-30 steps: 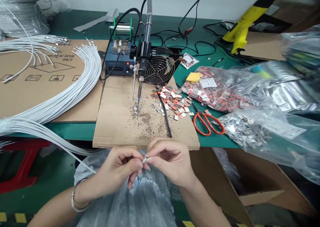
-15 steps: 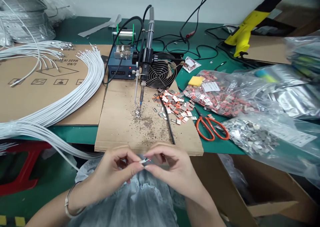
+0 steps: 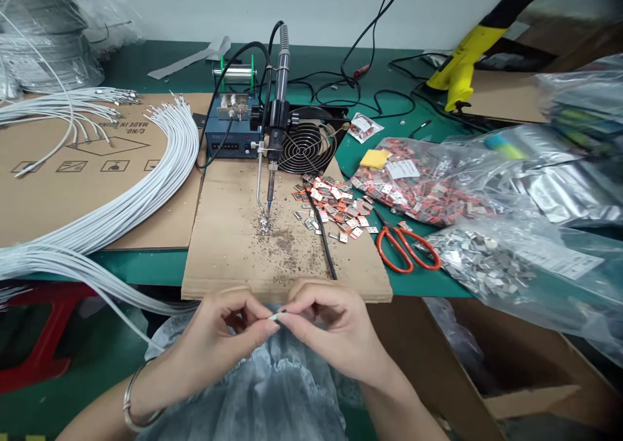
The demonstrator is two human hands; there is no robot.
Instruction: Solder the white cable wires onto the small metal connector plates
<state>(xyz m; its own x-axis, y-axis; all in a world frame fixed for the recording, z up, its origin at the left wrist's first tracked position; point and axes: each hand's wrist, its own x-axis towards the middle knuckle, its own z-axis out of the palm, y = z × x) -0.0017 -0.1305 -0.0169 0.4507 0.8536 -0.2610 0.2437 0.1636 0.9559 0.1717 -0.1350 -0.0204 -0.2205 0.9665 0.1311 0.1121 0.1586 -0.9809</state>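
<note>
Just in front of the cardboard's near edge, my left hand (image 3: 219, 337) pinches the end of a white cable (image 3: 275, 316) between thumb and forefinger. My right hand (image 3: 335, 327) closes thumb and forefinger over the tip of that same cable. The thin inner wires are covered by the right fingertips. Beyond the hands, a soldering iron (image 3: 277, 113) stands clamped with its tip down over the cardboard (image 3: 233, 253). Solder specks lie under the tip. To its right are several loose small metal connectors (image 3: 341, 207), some with orange parts.
A bundle of white cables (image 3: 160, 181) curves along the left. Behind stand a blue soldering station (image 3: 228, 136), a solder spool (image 3: 236, 72) and a round-grilled fan (image 3: 306, 146). On the right lie orange-handled scissors (image 3: 406, 250), a bag of connectors (image 3: 413, 188) and a bag of metal pieces (image 3: 481, 259).
The right thumb and forefinger have closed over the cable's tip, where green and red wires showed before. The whole view has shifted slightly.
</note>
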